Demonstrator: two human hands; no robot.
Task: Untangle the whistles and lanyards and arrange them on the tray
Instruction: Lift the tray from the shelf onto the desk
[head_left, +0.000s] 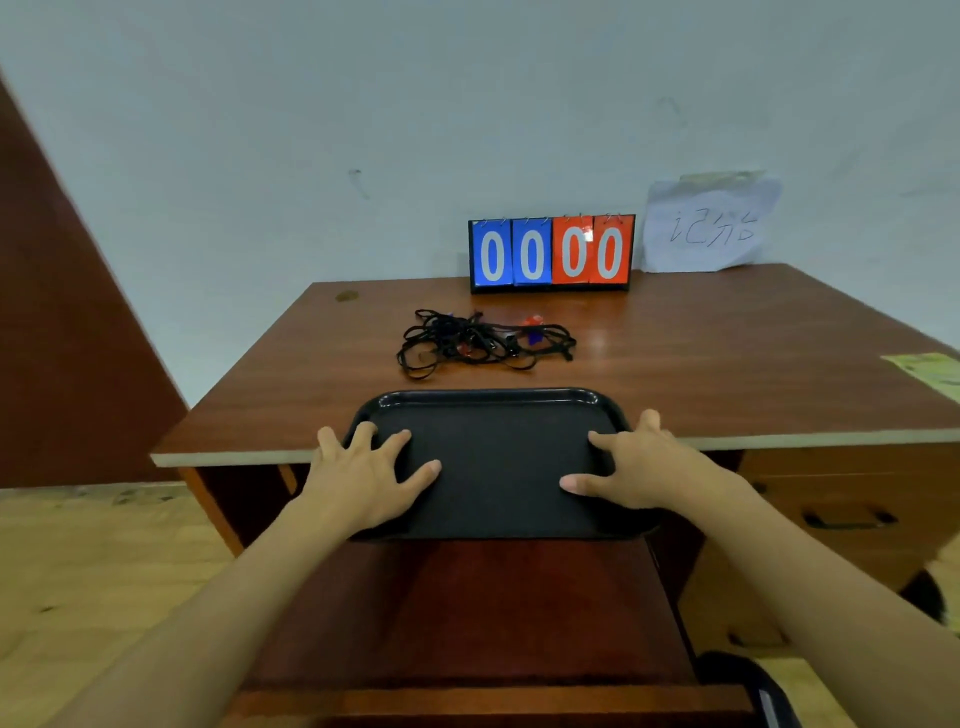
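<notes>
A black tray sits at the near edge of a brown wooden table. Part of the tray sticks out past the table edge, toward the person.

The left hand holds the left side of the tray. Its thumb lies flat on top of the tray, and some fingers spread over the left rim. The right hand holds the right side the same way. Its thumb lies on top, and its other fingers reach over the right rim. The fingertips go down behind the rims, so how far they curl under cannot be seen.

A messy pile of black lanyards lies on the table, just past the far edge of the tray. It does not touch the tray. The strings loop over each other in a knot. Small bits of red and blue peek out of the pile, and these look like the whistles. They are too small to count.

Behind the pile, a score board stands against the wall. It shows two blue cards and two red cards, each with a zero. To its right, a white paper with handwriting hangs on the wall. A yellow-green sheet lies at the right edge of the table
</notes>
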